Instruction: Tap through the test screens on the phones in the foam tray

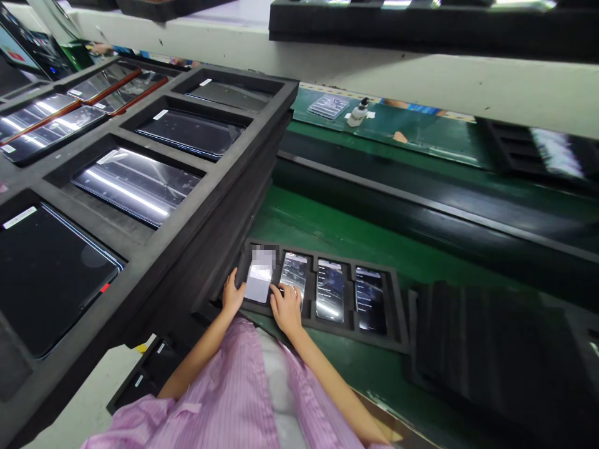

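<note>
A black foam tray (400,312) lies on the green bench with several smartphones in its slots. The leftmost smartphone (259,284) has a lit white screen, partly pixelated. My left hand (233,294) is at that phone's left edge, thumb toward the screen and fingers apart. At its lower right edge, my right hand (286,308) has its fingers spread and bent, one fingertip near the screen and the others over the second smartphone (294,271). The third smartphone (330,290) and the rightmost smartphone (370,299) show dark menus with lines of text.
Stacked foam trays (224,193) rise high on my left, the top one bearing large dark-screened devices (140,184). Black foam sheets (486,337) lie at right. A dark conveyor-like strip (421,187) crosses behind. Farther back stands a small pump bottle (359,113).
</note>
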Demonstrator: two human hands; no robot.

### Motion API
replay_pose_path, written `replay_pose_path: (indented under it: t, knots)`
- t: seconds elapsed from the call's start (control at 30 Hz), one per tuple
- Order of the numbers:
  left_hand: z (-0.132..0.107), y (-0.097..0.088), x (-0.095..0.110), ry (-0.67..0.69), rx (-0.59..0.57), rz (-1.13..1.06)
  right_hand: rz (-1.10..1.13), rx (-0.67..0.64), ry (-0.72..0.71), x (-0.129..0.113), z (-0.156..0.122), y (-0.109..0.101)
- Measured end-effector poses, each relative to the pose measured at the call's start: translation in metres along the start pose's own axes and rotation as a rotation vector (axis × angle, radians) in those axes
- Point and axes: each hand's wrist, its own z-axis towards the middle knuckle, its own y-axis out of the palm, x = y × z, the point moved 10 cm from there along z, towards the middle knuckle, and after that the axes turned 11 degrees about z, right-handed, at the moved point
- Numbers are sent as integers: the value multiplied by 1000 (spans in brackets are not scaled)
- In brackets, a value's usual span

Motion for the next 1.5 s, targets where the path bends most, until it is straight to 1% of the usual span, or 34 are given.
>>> replay_pose_path:
  t: [0.13, 0.3, 0.47, 0.63, 0.87, 1.1, 1.5]
  knots:
    - [1, 2, -3, 26, -16, -22, -37, -44, 7, -3, 9, 5]
    - [0, 3, -2, 23, -21, -22, -103, -37, 11, -4, 17, 8]
    - [1, 5, -3, 18, -20, -23, -76, -8, 14, 1, 14, 5]
    - [2, 8, -7, 5, -36, -22, -63, -47, 2, 2, 12, 9]
    - [3, 13, -10, -14, -94, -28, -54, -51, 7, 2, 12, 11]
    - [4, 16, -11, 7, -167, -61, -38, -33, -8, 2, 11, 8]
    - [3, 15, -9, 28, -202, -147, -43, 16, -38, 0, 11, 4]
